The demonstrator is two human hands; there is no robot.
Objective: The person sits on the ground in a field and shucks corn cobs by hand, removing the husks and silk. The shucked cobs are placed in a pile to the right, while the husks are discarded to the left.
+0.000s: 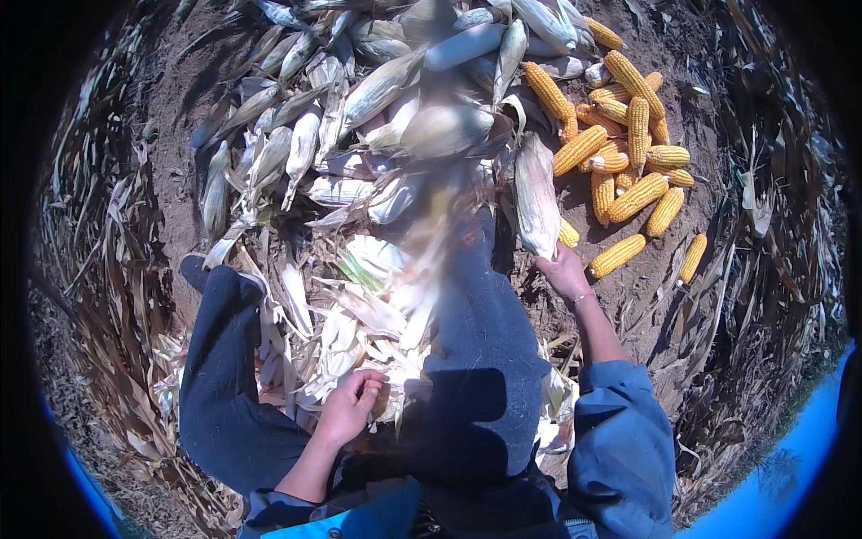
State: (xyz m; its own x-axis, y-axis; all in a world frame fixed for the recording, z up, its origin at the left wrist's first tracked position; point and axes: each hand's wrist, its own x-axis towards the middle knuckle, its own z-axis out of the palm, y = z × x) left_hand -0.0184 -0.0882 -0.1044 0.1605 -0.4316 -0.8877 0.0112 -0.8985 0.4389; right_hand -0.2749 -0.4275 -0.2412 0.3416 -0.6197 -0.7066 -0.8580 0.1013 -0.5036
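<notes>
My right hand [566, 273] grips the lower end of a corn ear in its dry husk [537, 195], which points away from me beside my right leg. My left hand [351, 406] rests low between my legs over loose pale husks [377, 303], its fingers curled; whether it holds a thin piece of husk cannot be told. Several husked yellow corn cobs [636, 197] lie in a heap on the soil just beyond my right hand. A large pile of corn ears in their husks [303, 141] spreads in front of my legs. A blurred vertical streak hides part of the middle.
My bent left leg [222, 377] and outstretched right leg [481, 323] flank the loose husks. Dry corn stalks and leaves [101, 269] line the left side, and more stalks [761, 222] line the right. Brown soil [178, 168] shows between the pile and the stalks.
</notes>
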